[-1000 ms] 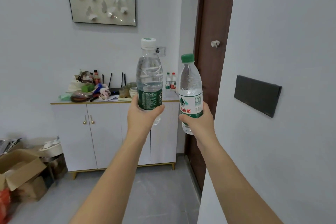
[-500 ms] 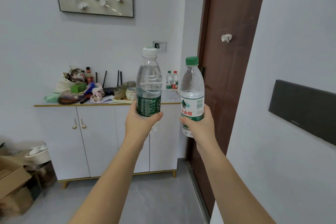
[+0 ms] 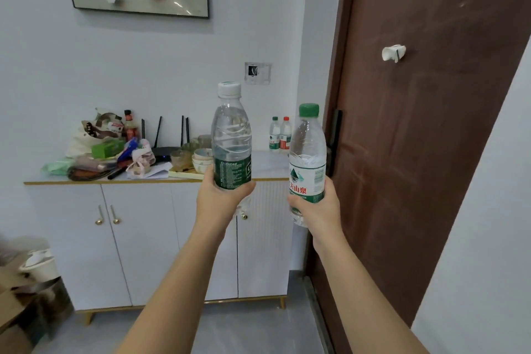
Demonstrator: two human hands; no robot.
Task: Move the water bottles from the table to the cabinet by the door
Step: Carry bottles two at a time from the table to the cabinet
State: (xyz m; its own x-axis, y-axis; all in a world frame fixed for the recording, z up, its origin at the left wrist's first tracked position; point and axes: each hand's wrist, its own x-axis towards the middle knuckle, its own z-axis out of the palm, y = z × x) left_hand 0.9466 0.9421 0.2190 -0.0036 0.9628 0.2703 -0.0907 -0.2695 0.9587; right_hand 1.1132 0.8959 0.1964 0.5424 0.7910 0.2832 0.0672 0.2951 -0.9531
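Two bottles in my grip.
Left hand [image 3: 221,204] holds white-cap bottle [image 3: 231,138]; at 3 o'clock, right hand [image 3: 316,210] holds green-cap bottle [image 3: 307,158].

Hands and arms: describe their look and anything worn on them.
Two bare arms of a person. The left forearm and right forearm show no sleeve down to the picture's lower edge. The left hand and right hand wear no glove; no watch, band or ring shows.
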